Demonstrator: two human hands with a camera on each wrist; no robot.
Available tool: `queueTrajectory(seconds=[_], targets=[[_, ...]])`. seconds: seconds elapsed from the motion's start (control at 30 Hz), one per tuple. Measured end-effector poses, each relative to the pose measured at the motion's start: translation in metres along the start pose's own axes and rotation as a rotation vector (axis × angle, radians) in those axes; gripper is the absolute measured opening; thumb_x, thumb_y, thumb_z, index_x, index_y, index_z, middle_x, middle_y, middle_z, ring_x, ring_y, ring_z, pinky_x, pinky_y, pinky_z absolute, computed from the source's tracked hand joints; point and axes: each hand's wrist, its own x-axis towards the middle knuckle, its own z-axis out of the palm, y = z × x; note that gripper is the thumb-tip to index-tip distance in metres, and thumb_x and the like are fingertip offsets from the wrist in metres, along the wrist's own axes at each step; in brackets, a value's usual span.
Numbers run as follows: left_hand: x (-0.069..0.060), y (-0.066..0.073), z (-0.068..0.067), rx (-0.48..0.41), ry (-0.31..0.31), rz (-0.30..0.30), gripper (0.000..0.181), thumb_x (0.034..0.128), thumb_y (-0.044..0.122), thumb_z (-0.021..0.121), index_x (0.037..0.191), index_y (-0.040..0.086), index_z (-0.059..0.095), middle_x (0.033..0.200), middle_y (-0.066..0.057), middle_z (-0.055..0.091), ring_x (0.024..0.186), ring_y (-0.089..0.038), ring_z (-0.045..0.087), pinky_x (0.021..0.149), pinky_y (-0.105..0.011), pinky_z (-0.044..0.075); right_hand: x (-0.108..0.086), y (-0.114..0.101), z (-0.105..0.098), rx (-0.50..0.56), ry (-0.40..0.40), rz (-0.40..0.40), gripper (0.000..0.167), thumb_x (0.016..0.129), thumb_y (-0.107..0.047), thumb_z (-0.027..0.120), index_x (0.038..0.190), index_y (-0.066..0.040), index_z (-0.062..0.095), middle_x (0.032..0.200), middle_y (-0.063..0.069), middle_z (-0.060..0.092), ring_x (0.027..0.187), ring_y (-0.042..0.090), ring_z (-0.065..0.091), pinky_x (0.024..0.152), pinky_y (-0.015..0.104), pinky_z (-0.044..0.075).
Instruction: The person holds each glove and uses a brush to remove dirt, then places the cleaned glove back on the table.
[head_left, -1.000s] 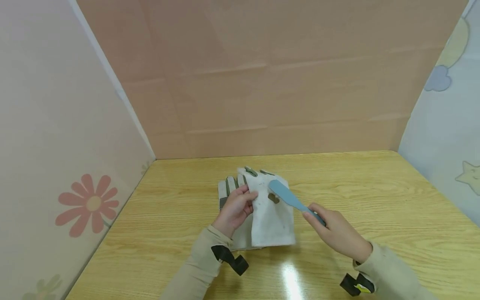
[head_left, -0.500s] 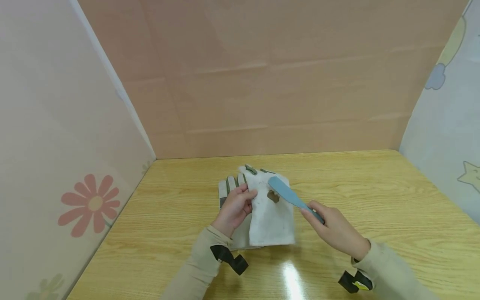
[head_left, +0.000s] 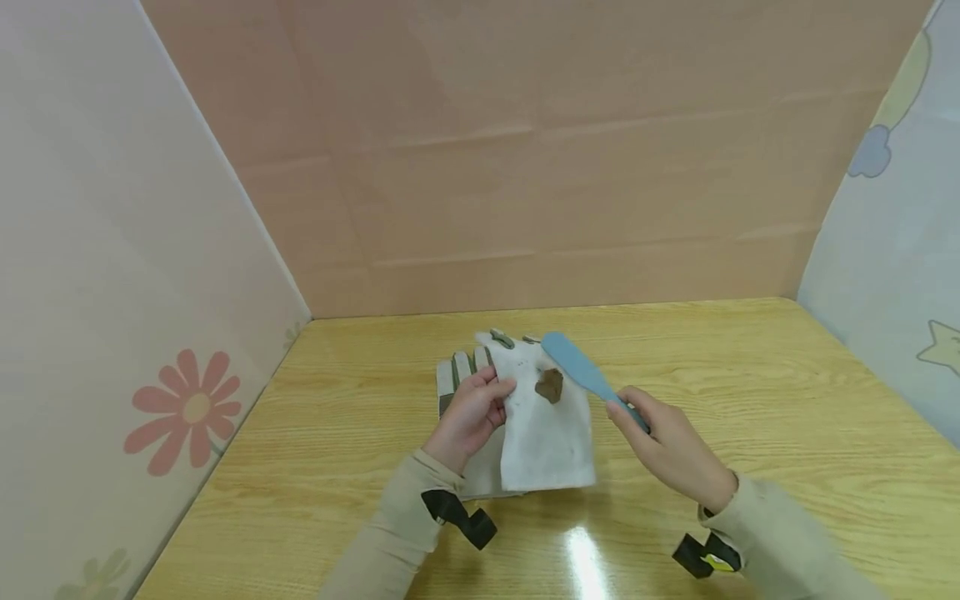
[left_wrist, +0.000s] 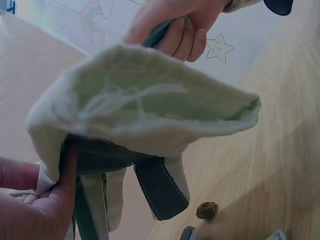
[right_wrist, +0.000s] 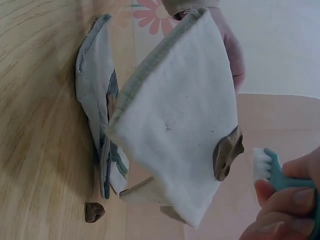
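My left hand (head_left: 468,417) pinches the side edge of a white cloth work glove (head_left: 547,446), raised and tilted off the table. In the left wrist view its cuff opening faces the camera. A brown mud-like clump (right_wrist: 228,152) clings to the glove's white face. My right hand (head_left: 675,450) grips a blue-handled brush (head_left: 581,368). Its white bristles (right_wrist: 261,164) stand a little apart from the glove in the right wrist view. Beneath the raised glove lies a second, matching glove (head_left: 446,381), partly hidden by it and by my left hand.
Another brown clump (right_wrist: 94,212) sits on the wooden table (head_left: 360,433) near the lower glove. A plain pinkish-brown panel (head_left: 525,200) closes off the back, with patterned panels on the left and right sides.
My right hand and the brush have shifted slightly up and away from the clump, which shows more fully now. The left hand stays nearly in place, with the glove tilting a little.
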Motion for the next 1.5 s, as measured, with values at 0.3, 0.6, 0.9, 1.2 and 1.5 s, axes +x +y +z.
queueTrajectory(seconds=[0.3,0.6,0.9,1.2,1.5], targets=[[0.003,-0.002,-0.003,-0.028,0.063,0.041,0.04,0.0963,0.003,0.042,0.135,-0.005,0.039,0.098,0.003,0.062,0.08,0.0,0.063,0.07,-0.017,0.051,-0.006,0.003,0.002,-0.006,-0.097,0.076,0.021,0.099,-0.024,0.045,0.084,-0.012,0.051,0.055,-0.01,0.026,0.043,-0.002,0.018,0.04,0.019,0.026],[0.001,0.0,-0.004,-0.037,0.022,0.04,0.04,0.0969,0.003,0.041,0.135,-0.007,0.037,0.095,0.005,0.062,0.08,-0.001,0.063,0.07,-0.018,0.051,-0.008,-0.001,-0.003,-0.027,0.03,-0.027,0.019,0.099,-0.015,0.045,0.08,-0.014,0.049,0.055,-0.012,0.024,0.044,-0.005,0.018,0.038,0.02,0.026],[0.0,-0.002,0.001,-0.042,-0.015,0.016,0.039,0.0976,0.004,0.039,0.135,-0.007,0.036,0.089,0.01,0.063,0.079,0.0,0.063,0.069,-0.018,0.051,-0.004,-0.005,0.009,-0.01,0.0,-0.096,0.012,0.097,-0.012,0.047,0.086,-0.014,0.052,0.056,-0.014,0.025,0.045,-0.007,0.018,0.039,0.016,0.025],[0.002,-0.002,-0.003,-0.081,0.04,0.041,0.041,0.0956,0.002,0.042,0.136,-0.007,0.037,0.095,0.005,0.064,0.08,-0.002,0.064,0.071,-0.018,0.052,-0.014,0.006,0.002,-0.071,-0.055,0.018,0.017,0.098,-0.019,0.047,0.082,-0.015,0.05,0.056,-0.012,0.024,0.044,-0.004,0.016,0.04,0.018,0.025],[0.001,0.0,-0.002,-0.085,0.02,0.024,0.041,0.0963,0.003,0.041,0.136,-0.006,0.036,0.097,0.005,0.063,0.081,-0.001,0.064,0.071,-0.019,0.052,-0.013,0.0,-0.004,-0.037,0.039,-0.067,0.017,0.098,-0.011,0.047,0.081,-0.015,0.048,0.056,-0.014,0.023,0.045,-0.007,0.017,0.038,0.018,0.026]])
